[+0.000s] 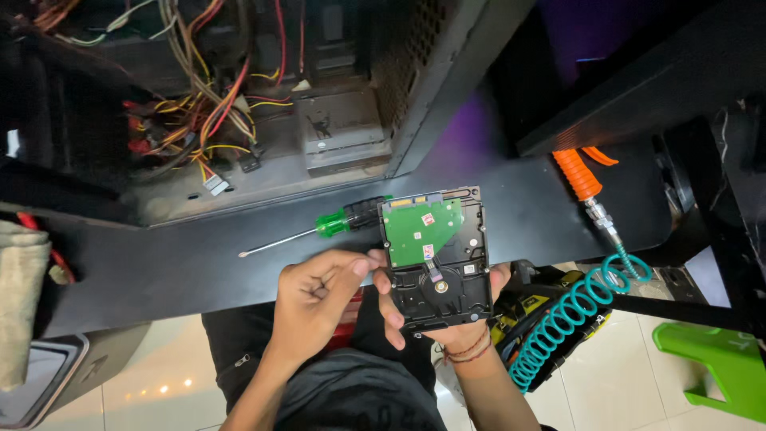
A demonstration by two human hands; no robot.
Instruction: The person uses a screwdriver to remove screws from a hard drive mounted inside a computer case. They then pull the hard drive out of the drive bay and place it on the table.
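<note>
Over the black counter [159,263], your right hand [447,319] grips the hard drive [437,255] while your left hand [315,295] curls loosely closed, holding nothing, beside it.

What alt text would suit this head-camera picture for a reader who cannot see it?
A person's right hand holds a hard drive, green circuit board up, while the left hand touches its edge. Behind lie a green-handled screwdriver on a black table and an open computer case full of wires.

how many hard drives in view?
1 for sure: the hard drive, circuit-board side up, held in the right hand, left hand beside it. More may sit hidden inside the open computer case.
</note>
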